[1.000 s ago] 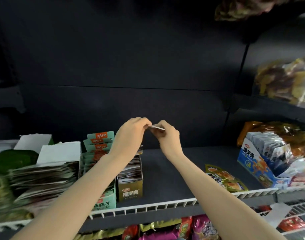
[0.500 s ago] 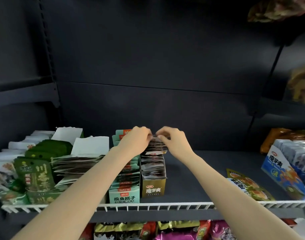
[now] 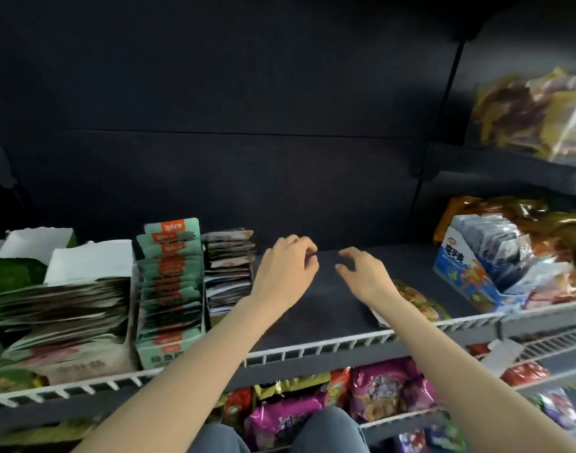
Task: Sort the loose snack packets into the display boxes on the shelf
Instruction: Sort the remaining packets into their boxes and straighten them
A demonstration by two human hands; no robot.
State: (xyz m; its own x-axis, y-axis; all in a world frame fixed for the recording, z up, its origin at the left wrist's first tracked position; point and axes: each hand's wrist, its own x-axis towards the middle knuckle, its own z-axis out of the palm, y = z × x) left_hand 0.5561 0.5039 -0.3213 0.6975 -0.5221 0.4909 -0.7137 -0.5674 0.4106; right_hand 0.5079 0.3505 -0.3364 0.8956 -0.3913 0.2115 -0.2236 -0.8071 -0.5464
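My left hand (image 3: pixel 285 273) and my right hand (image 3: pixel 365 273) hover over the bare dark shelf (image 3: pixel 332 308), fingers loosely curled, holding nothing. Left of my left hand stands a narrow display box of dark packets (image 3: pixel 228 273), filled to the back. Beside that is a mint-green box of packets (image 3: pixel 170 289). A loose yellow-green snack packet (image 3: pixel 417 302) lies flat on the shelf under my right wrist. A blue display box (image 3: pixel 469 276) with silver packets stands at the right.
More stacked packets (image 3: pixel 58 308) with white cardboard flaps fill the left of the shelf. A white wire rail (image 3: pixel 312 348) edges the front. Bagged snacks (image 3: pixel 525 223) pile at the far right, and purple bags (image 3: pixel 378 387) lie on the lower shelf.
Both hands let go of the small packet they were tucking into the narrow box and moved right, away from it, over the bare shelf. The view swung right.
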